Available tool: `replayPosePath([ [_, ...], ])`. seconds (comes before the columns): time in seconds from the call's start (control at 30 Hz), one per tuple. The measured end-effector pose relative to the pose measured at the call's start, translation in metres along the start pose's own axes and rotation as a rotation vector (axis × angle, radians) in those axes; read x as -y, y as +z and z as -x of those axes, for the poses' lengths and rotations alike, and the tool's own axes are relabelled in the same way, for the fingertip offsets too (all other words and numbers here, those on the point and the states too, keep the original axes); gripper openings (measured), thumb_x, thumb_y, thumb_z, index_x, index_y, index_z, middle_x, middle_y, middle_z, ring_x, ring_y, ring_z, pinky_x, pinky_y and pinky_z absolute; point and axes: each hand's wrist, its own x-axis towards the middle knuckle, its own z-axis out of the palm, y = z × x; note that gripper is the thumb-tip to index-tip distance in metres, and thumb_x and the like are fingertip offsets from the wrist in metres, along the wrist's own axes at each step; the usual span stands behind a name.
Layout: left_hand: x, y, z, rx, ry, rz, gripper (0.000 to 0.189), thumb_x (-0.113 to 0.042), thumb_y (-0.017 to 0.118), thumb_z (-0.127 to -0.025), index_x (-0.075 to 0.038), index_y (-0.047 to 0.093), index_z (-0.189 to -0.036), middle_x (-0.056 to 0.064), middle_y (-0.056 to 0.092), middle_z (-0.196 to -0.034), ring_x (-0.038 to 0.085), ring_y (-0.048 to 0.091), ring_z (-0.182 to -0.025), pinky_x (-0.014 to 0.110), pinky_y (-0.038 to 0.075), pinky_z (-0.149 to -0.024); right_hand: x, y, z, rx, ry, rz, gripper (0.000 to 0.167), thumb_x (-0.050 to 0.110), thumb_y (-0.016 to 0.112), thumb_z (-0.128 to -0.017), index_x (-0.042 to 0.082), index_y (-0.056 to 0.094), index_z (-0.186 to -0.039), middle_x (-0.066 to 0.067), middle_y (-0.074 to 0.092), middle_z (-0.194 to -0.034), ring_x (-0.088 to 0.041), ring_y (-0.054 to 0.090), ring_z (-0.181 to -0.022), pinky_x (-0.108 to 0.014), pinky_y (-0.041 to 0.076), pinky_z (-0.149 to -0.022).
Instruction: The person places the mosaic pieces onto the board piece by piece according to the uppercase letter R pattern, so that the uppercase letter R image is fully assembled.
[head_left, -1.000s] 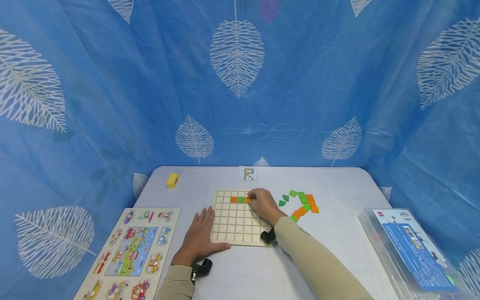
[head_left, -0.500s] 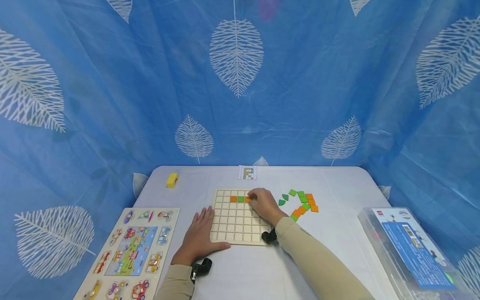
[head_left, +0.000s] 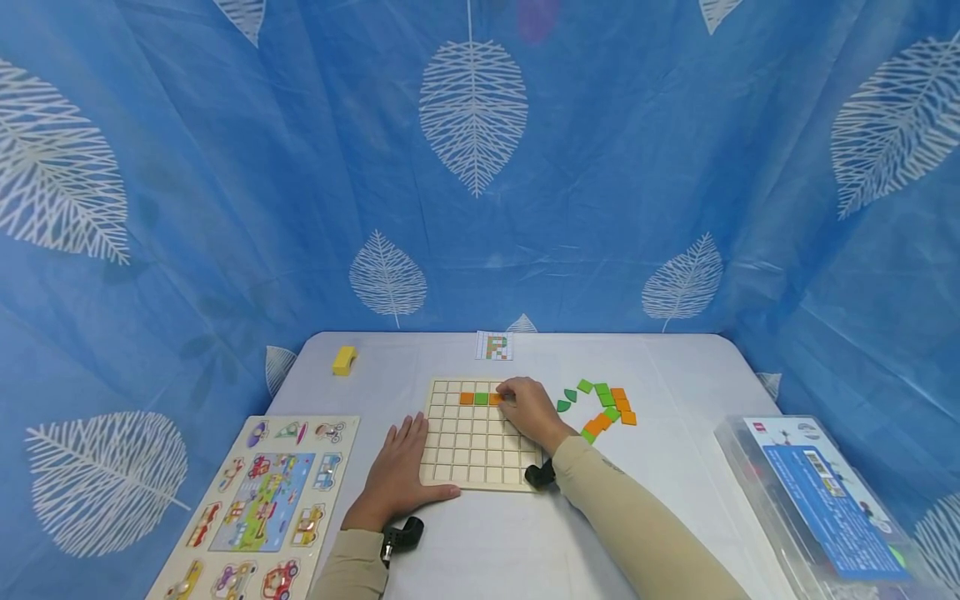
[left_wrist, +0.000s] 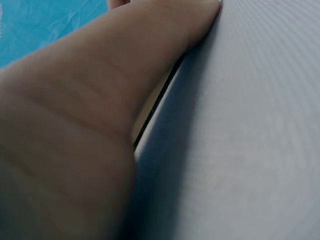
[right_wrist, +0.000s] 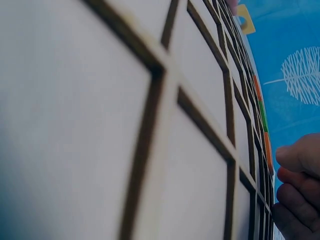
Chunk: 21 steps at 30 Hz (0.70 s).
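Observation:
A square wooden grid board [head_left: 471, 457] lies at the middle of the table. In its upper rows sit an orange tile [head_left: 467, 399], a green tile [head_left: 482, 399] and a second orange tile [head_left: 495, 399]. My right hand [head_left: 531, 410] reaches over the board's right side, its fingers curled and the thumb and fingertips at the second orange tile. The same curled right hand [right_wrist: 300, 182] shows at the tile row's end in the right wrist view. Flat along the board's left edge rests my left hand [head_left: 401, 467], fingers straight and thumb along the near edge.
Loose orange and green tiles [head_left: 606, 399] and dark green quarter-round pieces [head_left: 564, 406] lie right of the board. A small pattern card [head_left: 494, 346] and a yellow block [head_left: 345, 361] are behind. A vehicle puzzle [head_left: 258, 500] lies left, a clear plastic box [head_left: 832, 500] right.

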Motion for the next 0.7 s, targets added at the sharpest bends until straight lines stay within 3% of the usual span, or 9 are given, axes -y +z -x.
replayPosePath([
  [0.3,0.001,0.002,-0.001,0.000,0.003,0.002,0.140,-0.092,0.067,-0.069,0.002,0.027,-0.165,0.017,0.025,-0.171,0.034,0.017,-0.158,0.051,0.012,-0.127,-0.001,-0.003,0.002,0.003,-0.004,0.007,0.024,0.003,0.078,-0.095,0.001,0.076,-0.119,-0.010,0.072,-0.116,-0.028,0.066,-0.112,-0.041,0.056,-0.097],
  [0.7,0.001,0.001,0.000,0.011,-0.005,0.000,0.141,-0.092,0.067,-0.069,0.002,0.026,-0.165,0.017,0.024,-0.171,0.034,0.016,-0.158,0.050,0.010,-0.127,-0.007,-0.010,0.003,-0.015,-0.068,0.008,0.021,0.002,0.075,-0.098,-0.002,0.076,-0.118,-0.011,0.073,-0.111,-0.028,0.069,-0.105,-0.041,0.059,-0.091],
])
